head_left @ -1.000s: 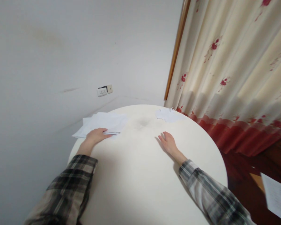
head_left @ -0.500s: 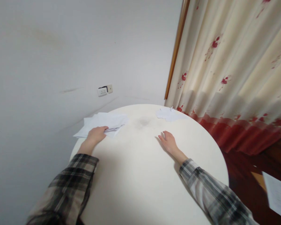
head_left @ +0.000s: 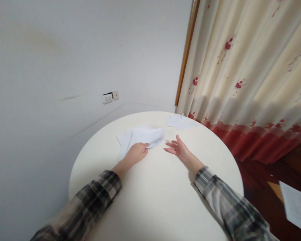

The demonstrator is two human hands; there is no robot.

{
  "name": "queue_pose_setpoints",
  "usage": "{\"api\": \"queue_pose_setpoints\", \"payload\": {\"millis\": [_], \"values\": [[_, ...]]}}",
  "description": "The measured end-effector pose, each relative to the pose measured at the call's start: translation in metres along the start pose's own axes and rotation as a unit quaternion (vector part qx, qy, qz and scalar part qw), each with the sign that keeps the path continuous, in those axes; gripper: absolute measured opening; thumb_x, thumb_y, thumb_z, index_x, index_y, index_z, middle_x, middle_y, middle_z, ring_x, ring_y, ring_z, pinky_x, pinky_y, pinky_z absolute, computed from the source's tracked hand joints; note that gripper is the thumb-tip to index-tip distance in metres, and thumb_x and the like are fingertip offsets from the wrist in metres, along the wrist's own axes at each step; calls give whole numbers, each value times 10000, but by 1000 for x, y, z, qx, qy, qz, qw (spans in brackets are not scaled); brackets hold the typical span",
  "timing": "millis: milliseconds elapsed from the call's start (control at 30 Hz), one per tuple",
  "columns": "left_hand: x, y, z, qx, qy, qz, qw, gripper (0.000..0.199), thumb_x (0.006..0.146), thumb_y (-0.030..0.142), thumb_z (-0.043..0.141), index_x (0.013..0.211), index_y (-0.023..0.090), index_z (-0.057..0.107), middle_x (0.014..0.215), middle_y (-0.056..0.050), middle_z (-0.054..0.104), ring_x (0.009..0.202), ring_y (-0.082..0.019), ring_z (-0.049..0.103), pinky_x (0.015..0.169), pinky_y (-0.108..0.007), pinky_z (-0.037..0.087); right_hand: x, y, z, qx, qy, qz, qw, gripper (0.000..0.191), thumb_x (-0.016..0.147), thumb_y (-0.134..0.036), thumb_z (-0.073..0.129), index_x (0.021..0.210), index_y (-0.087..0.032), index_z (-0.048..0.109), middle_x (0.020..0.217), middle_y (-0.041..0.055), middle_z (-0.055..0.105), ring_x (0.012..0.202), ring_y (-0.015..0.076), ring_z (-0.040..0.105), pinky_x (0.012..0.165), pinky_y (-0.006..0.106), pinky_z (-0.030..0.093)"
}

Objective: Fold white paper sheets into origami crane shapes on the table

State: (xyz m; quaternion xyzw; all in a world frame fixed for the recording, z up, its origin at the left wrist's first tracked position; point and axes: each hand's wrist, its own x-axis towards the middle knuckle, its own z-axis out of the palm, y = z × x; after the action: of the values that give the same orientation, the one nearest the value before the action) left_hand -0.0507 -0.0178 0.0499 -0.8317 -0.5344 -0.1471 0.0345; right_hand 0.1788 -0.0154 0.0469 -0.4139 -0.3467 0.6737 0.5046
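Note:
My left hand (head_left: pixel 136 152) grips the near edge of a loose bundle of white paper sheets (head_left: pixel 142 135) above the middle of the round white table (head_left: pixel 150 194). The sheets fan out to the left and are slightly blurred at their right end. Just right of the bundle, my right hand (head_left: pixel 179 149) is open, thumb up and fingers spread toward the paper, holding nothing. A small gap separates its fingertips from the sheets.
Torn-looking white paper pieces (head_left: pixel 180 122) lie at the table's far right edge. A wall with a socket (head_left: pixel 107 98) stands behind on the left, a flowered curtain (head_left: pixel 240 83) on the right. Lower right, a written sheet (head_left: pixel 296 207) shows beside the table.
My left hand has carried the paper bundle from the table's left edge rightward to the middle. My right hand has turned and spread its fingers, staying in nearly the same place.

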Motion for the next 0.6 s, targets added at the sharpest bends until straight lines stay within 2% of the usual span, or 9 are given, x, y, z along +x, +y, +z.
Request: {"api": "queue_pose_setpoints", "payload": {"millis": [67, 167, 200, 267, 333, 433, 500, 533, 600], "values": [[-4, 24, 12, -52, 18, 59, 997, 312, 784, 192, 432, 1034, 186, 619, 883, -89, 667, 844, -197, 611, 783, -294, 450, -1, -2, -7, 15, -41, 21, 999, 505, 766, -551, 496, 1029, -120, 506, 903, 130, 647, 763, 205, 661, 712, 353, 542], [-12, 44, 17, -123, 28, 168, 978, 320, 799, 335, 486, 1064, 202, 604, 943, -78, 657, 904, -205, 586, 817, -313, 447, -3, -3, -16, -19, -77, 33, 996, 344, 727, -429, 587, 940, -159, 595, 848, 90, 687, 770, 209, 660, 699, 345, 538], [-13, 47, 17, -139, 18, 188, 972, 343, 811, 376, 473, 1088, 213, 593, 943, -70, 659, 900, -205, 587, 812, -318, 452, -4, -3, -18, -39, -70, 44, 996, 293, 689, -375, 627, 885, -156, 620, 820, 88, 696, 746, 219, 662, 687, 353, 538], [-12, 45, 16, -177, 13, 181, 967, 343, 854, 387, 404, 1100, 234, 587, 945, -50, 663, 877, -186, 595, 806, -315, 459, -3, -1, -23, -74, -44, 42, 995, 232, 580, -222, 691, 792, -141, 641, 782, 90, 706, 705, 236, 663, 680, 364, 534], [-7, 38, 18, -210, 60, 128, 967, 326, 876, 351, 367, 1081, 241, 595, 985, -40, 658, 922, -179, 587, 860, -327, 441, -1, 1, -26, -89, -6, -14, 996, 284, 483, -104, 695, 760, -135, 643, 770, 80, 710, 703, 238, 663, 698, 357, 527], [5, 19, 24, -217, 214, -9, 952, 396, 813, 307, 489, 1192, 193, 496, 1217, -91, 540, 1158, -227, 455, 1007, -406, 320, 5, 2, -28, -96, 67, -97, 988, 331, 446, -92, 688, 769, -141, 634, 764, 67, 711, 704, 242, 659, 712, 380, 516], [13, 5, 26, -246, 286, -126, 917, 594, 714, 309, 615, 1243, 123, 421, 1348, -159, 391, 1281, -292, 288, 1055, -465, 221, 7, 0, -27, -100, 112, -152, 977, 331, 449, -126, 697, 772, -141, 627, 774, 64, 711, 697, 235, 653, 723, 387, 506], [16, -2, 25, -284, 297, -179, 894, 698, 660, 320, 669, 1260, 106, 385, 1368, -180, 352, 1296, -314, 252, 1057, -483, 207, 8, -3, -26, -104, 127, -180, 970, 330, 454, -144, 701, 775, -139, 626, 787, 64, 710, 702, 228, 650, 731, 382, 500], [19, -14, 22, -418, 262, -242, 835, 806, 607, 353, 715, 1283, 131, 334, 1348, -180, 380, 1264, -314, 324, 1027, -480, 281, 6, -8, -24, -114, 140, -231, 956, 336, 483, -183, 701, 808, -135, 628, 835, 69, 706, 735, 213, 644, 751, 364, 489]]}}
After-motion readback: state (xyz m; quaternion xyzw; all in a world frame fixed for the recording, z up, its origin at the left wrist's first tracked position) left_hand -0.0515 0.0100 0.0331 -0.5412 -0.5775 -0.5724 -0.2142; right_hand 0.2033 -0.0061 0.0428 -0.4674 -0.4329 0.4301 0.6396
